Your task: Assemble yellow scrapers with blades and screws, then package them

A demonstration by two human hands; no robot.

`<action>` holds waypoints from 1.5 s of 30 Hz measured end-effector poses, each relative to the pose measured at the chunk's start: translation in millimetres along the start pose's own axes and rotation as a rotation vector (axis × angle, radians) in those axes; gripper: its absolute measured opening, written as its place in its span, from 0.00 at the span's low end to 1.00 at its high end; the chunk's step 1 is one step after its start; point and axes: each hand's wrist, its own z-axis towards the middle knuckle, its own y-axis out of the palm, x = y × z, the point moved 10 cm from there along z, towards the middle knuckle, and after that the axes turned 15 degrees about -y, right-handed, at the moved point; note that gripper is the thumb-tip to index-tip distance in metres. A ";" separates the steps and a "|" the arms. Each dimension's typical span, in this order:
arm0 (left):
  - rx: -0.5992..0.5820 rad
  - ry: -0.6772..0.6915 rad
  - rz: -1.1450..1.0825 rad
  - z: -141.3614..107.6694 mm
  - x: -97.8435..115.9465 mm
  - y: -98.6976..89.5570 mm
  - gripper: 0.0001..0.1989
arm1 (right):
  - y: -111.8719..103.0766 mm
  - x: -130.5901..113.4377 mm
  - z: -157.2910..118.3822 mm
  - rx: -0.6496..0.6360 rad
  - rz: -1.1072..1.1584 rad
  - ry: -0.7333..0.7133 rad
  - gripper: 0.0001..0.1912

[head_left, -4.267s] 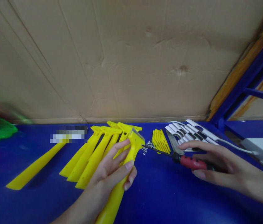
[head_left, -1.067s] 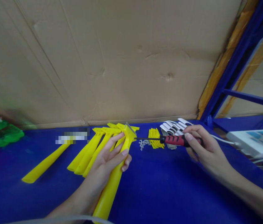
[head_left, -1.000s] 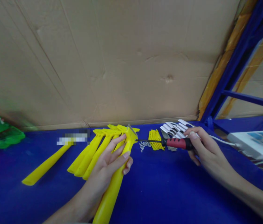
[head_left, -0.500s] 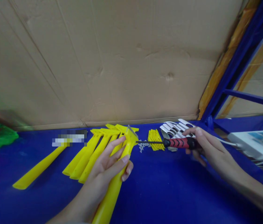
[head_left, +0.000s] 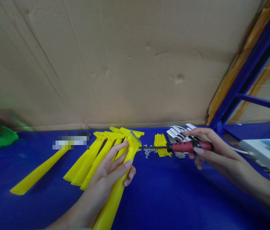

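One yellow scraper (head_left: pixel 117 195) left of the screws (head_left: pixel 146 150), metal edge already at its head, left hand (head_left: pixel 105 174) wrapped round its neck / right hand (head_left: pixel 223 159) pinching a red screwdriver (head_left: pixel 183 147), tip apparently touching the head, shaft crossing the view near the screws / yellow plates (head_left: pixel 161 144) loose just right of them, white pieces (head_left: pixel 173 132) beyond, more handles (head_left: pixel 93 159) lying left

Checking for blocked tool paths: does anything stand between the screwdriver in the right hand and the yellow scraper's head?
Nothing visible does. The screwdriver tip appears right at the yellow scraper; the screws and small yellow pieces lie behind its shaft.
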 end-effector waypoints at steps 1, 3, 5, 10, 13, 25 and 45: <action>-0.006 -0.002 0.000 0.4 -1.1 -0.6 0.28 | 1.2 -2.0 0.1 -0.006 0.013 -0.013 0.20; -0.037 -0.012 0.013 1.0 -5.1 1.0 0.26 | -4.7 -3.9 -0.2 0.047 -0.049 -0.017 0.18; -0.053 -0.021 0.032 1.0 -9.4 2.8 0.24 | -12.0 -3.3 -1.2 0.101 -0.138 0.010 0.22; -0.039 -0.013 -0.013 1.4 -8.9 2.3 0.25 | -8.3 -11.1 1.5 0.006 -0.156 -0.037 0.20; -0.062 -0.039 -0.013 3.0 -7.8 4.1 0.27 | -7.7 -15.2 2.0 0.001 -0.132 -0.088 0.18; -0.038 -0.026 -0.009 6.1 -2.2 -1.6 0.34 | -7.8 -6.6 -2.0 0.033 -0.064 -0.040 0.19; -0.041 -0.075 -0.158 5.9 -2.8 0.5 0.30 | -6.1 -12.4 -2.8 -0.016 -0.244 -0.077 0.19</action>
